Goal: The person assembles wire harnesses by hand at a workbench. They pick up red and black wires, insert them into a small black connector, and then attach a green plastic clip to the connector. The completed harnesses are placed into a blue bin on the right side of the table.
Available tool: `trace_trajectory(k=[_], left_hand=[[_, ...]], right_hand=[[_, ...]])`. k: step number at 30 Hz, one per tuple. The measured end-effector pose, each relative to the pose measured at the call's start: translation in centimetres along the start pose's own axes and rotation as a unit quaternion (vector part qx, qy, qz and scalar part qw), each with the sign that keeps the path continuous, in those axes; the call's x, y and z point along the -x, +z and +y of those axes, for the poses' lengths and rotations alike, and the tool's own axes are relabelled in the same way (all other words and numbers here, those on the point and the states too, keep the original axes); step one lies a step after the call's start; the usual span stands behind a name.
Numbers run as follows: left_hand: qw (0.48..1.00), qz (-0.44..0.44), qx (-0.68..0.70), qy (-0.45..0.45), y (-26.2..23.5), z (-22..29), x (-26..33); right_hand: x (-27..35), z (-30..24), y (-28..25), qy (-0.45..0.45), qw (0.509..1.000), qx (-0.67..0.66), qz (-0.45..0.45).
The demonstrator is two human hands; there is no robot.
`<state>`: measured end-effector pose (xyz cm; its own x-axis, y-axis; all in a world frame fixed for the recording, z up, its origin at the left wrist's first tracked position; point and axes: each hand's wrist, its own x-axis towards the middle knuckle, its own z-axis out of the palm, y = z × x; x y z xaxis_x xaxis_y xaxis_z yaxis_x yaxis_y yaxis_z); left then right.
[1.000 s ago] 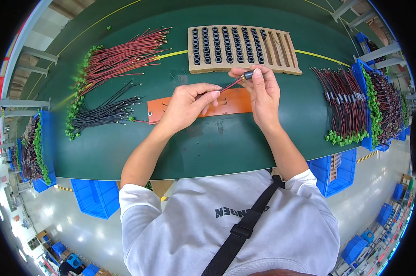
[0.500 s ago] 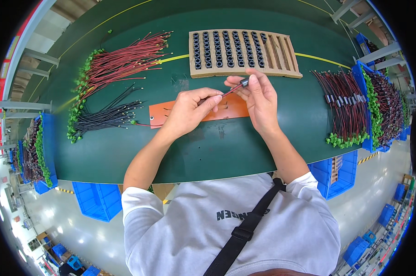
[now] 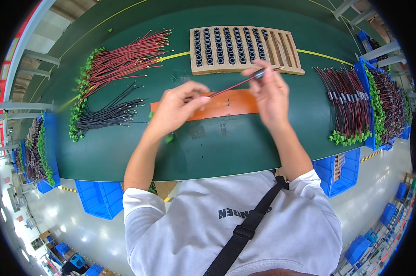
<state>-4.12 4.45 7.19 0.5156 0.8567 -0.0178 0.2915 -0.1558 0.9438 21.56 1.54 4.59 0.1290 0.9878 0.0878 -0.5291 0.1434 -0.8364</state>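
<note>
In front of me, above an orange board [image 3: 240, 102], a thin red and black wire lead [image 3: 232, 87] stretches between my two hands. My left hand [image 3: 179, 105] pinches it with thumb and fingers. A blurred green connector [image 3: 170, 138] hangs just below that hand. On the right, my right hand [image 3: 271, 94] grips a small black cylindrical sleeve, like a ferrite core [image 3: 259, 73], around the lead. Bare wire tips [image 3: 278, 69] poke out past its far side.
Beyond my hands lies a cardboard tray [image 3: 240, 70] with rows of black sleeves. Red wires [image 3: 130, 55] and black wires [image 3: 109, 116] with green connectors lie on the left. Leads fitted with sleeves [image 3: 348, 99] lie to the right. Filled blue bins [image 3: 369, 103] flank the green table [image 3: 208, 161].
My right hand has moved right and a little away, with the sleeve now further along the lead and tips showing beyond it. The green connector has swung from the board to beneath my left hand.
</note>
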Motion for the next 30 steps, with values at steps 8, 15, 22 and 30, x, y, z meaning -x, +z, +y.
trace_trajectory(k=[8, 15, 22, 30], left_hand=[[0.997, 0.047, -0.051, -0.015, -2.9, -1.7, 2.7], [0.997, 0.036, -0.057, 0.026, -1.6, -0.6, 2.4], [0.985, 0.022, -0.144, 0.097, -3.8, -2.2, 3.8], [0.986, 0.050, 0.155, 0.026, -7.6, -5.2, 5.4]], right_hand=[[-0.2, 0.9, -0.1, 0.057, 0.990, -0.103, -0.082], [2.4, 4.9, 3.9, 0.124, 0.975, 0.007, -0.183], [2.6, 5.0, 5.5, 0.086, 0.967, 0.087, -0.225], [1.9, 7.7, 7.3, 0.129, 0.980, 0.044, -0.146]])
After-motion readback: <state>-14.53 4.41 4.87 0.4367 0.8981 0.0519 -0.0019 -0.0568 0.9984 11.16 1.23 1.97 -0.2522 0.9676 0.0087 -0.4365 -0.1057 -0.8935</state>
